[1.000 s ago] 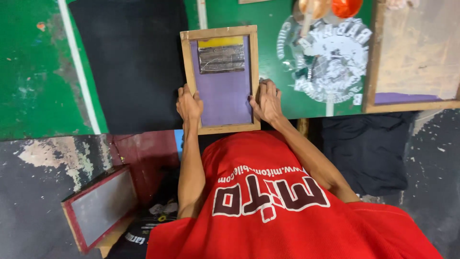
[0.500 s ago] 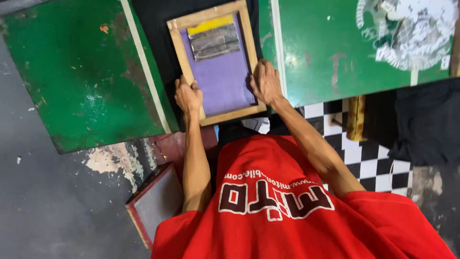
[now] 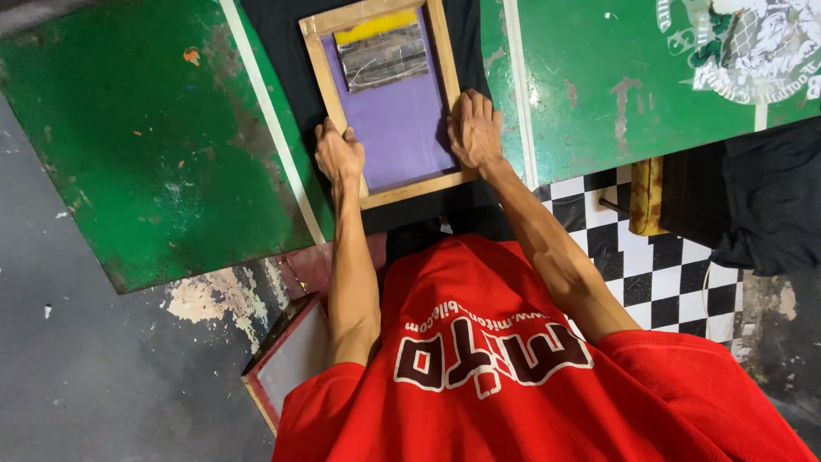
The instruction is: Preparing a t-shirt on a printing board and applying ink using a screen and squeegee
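A wooden screen frame (image 3: 321,64) with purple mesh lies on black fabric (image 3: 274,51) on a green table (image 3: 128,145). A yellow strip and a grey smeared patch (image 3: 382,56) sit at the mesh's far end. My left hand (image 3: 338,156) grips the frame's left rail near the front corner. My right hand (image 3: 473,128) lies over the right rail, fingers together and pointing away. Both forearms reach out from my red shirt (image 3: 513,376).
A second wooden screen frame (image 3: 286,364) leans near the floor at lower left. A white printed design (image 3: 744,43) marks the green table top at upper right. A brownish wooden piece (image 3: 646,195), black cloth (image 3: 761,205) and chequered floor (image 3: 667,282) lie right.
The view has swung and the frame now sits nearer the top and tilted. Both hands have stayed on the frame's side rails.
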